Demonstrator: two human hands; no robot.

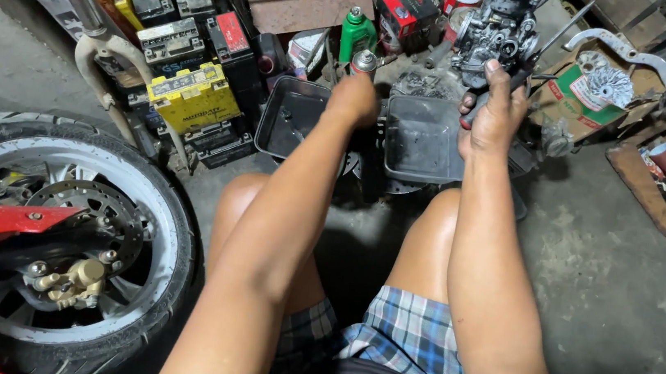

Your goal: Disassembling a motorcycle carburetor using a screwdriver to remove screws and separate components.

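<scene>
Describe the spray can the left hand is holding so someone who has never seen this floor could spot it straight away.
Start at the two dark square trays on the concrete floor ahead of the knees. Between them the left hand rises, gripping a small spray can with a silver shoulder and red band. Unlike the taller green bottle just behind it, it is metallic and held in the hand.

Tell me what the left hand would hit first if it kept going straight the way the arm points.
Probably the small spray can just beyond the left hand, which already seems to touch or grip it. Past that lies cluttered parts, with the green bottle slightly left. Depth is hard to judge.
</scene>
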